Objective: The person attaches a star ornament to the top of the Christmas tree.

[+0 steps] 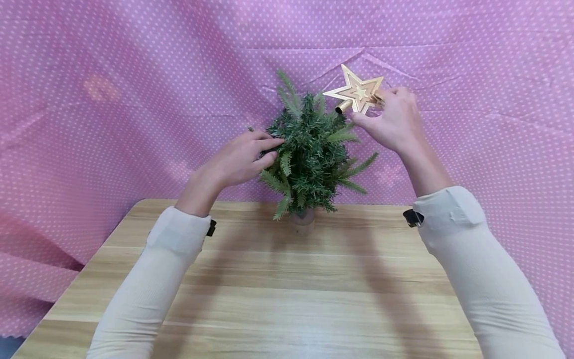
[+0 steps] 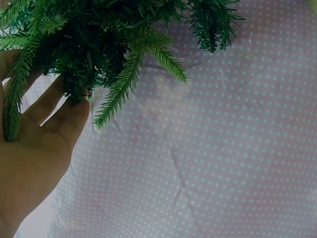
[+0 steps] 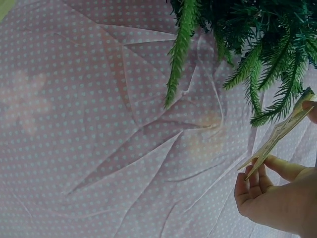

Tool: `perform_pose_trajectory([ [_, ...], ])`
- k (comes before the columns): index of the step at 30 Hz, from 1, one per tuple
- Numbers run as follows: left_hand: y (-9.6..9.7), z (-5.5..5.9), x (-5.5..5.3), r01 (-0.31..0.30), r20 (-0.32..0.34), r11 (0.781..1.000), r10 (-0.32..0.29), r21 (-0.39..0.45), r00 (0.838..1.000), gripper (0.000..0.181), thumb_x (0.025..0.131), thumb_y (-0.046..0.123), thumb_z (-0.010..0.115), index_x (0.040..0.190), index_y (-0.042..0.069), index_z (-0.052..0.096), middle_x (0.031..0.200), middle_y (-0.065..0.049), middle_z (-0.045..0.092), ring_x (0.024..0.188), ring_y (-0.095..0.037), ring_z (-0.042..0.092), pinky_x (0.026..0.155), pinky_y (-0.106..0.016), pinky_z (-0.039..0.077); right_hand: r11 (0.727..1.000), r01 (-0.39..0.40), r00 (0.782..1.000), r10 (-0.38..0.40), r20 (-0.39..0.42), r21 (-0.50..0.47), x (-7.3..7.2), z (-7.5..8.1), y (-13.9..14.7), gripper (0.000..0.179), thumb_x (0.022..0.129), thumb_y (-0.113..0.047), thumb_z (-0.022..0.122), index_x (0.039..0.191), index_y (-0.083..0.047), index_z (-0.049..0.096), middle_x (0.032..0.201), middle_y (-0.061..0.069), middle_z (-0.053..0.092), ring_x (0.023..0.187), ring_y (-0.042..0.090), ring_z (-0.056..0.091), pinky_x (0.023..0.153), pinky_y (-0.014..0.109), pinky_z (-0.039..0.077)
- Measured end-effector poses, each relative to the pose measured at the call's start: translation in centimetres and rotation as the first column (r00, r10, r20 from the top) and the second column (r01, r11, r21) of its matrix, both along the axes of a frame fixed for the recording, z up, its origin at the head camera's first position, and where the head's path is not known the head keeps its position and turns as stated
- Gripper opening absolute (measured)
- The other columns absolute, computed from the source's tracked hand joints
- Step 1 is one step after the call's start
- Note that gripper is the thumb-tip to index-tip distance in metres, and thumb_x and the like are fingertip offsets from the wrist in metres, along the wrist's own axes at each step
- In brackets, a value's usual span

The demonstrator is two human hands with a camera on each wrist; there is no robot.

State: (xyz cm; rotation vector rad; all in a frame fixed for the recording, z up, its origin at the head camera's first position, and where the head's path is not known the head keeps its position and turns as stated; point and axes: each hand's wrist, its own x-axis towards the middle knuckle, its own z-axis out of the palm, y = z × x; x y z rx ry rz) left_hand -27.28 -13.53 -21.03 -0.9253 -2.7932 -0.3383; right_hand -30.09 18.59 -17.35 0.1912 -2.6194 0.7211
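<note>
A small artificial Christmas tree [image 1: 309, 149] stands upright at the table's back edge, its base partly transparent. My right hand [image 1: 396, 119] pinches a gold star tree topper [image 1: 360, 92] by one edge between thumb and fingers. The star is beside the treetop, its short hollow tube pointing down and left toward the upper branches. Seen from the right wrist, the star [image 3: 277, 136] appears nearly edge-on below the green sprigs. On the tree's left side my left hand [image 1: 239, 157] reaches into the branches with its fingers fairly straight; the left wrist view shows needles [image 2: 22, 94] hanging across the fingers.
The wooden table [image 1: 291, 309] stretches from the tree toward me, with shadows of both arms across it. Behind it hangs a pink dotted cloth [image 1: 179, 60] with folds and creases. Each sleeve cuff has a dark strap [image 1: 413, 218] at it.
</note>
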Motion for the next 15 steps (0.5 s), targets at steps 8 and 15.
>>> perform_pose_trajectory([
  [8, 0.0, 0.1, -0.1, 0.012, -0.005, 1.000, -0.012, -0.001, 1.000, 0.049, 0.107, 0.033, 0.041, 0.153, 0.016, 0.047, 0.150, -0.016, 0.049, 0.138, -0.036, 0.042, 0.119, -0.052, 0.029, 0.999, 0.014, 1.000, -0.014, -0.016, -0.042, -0.3, 0.0, -0.6, 0.084, 0.085, -0.053, 0.071, 0.152, -0.008, 0.047, 0.145, 0.020, 0.041, 0.128, 0.033, 0.036, 0.104, 0.051, 0.038],
  [15, 0.0, 0.0, -0.2, 0.014, -0.003, 1.000, -0.014, -0.006, 1.000, 0.049, 0.107, 0.032, 0.041, 0.153, 0.017, 0.047, 0.149, -0.015, 0.050, 0.139, -0.035, 0.043, 0.119, -0.051, 0.030, 0.993, 0.050, 0.996, -0.057, -0.066, -0.109, -0.5, -0.3, -1.3, 0.086, 0.081, -0.048, 0.078, 0.152, -0.011, 0.047, 0.148, 0.012, 0.042, 0.133, 0.028, 0.035, 0.109, 0.043, 0.037],
])
